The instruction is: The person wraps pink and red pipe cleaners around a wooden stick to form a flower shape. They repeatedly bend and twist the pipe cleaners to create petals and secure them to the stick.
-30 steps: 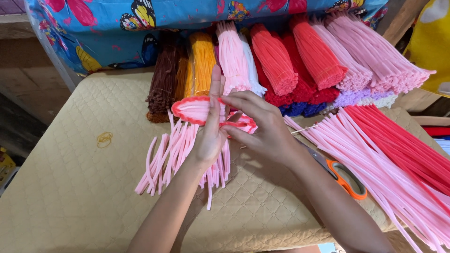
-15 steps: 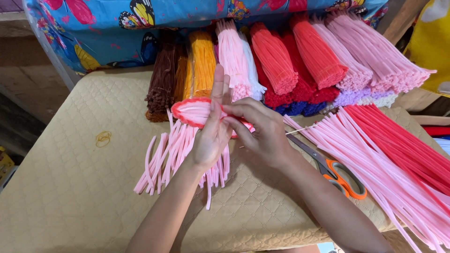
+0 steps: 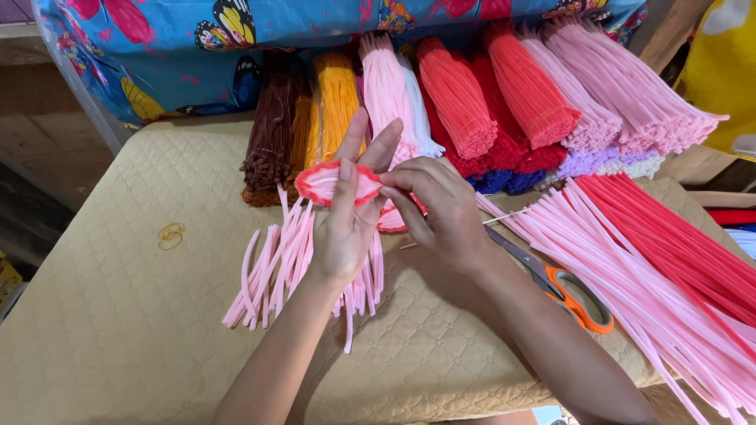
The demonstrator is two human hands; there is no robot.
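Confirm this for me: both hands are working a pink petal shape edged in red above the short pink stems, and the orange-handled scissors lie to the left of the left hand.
One detail is off. In the head view the orange-handled scissors lie to the right, beside the right hand's forearm, not left of the left hand. The rest holds: both hands work the pink petal shape edged in red above the short pink stems.

Home craft workspace — bundled pipe cleaners (image 3: 504, 102) in many colours, scissors (image 3: 563, 285), quilted table cover (image 3: 118, 315).

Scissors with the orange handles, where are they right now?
In the head view the scissors lie on the quilted table, right of the right hand, beside the loose pink pipe cleaners.
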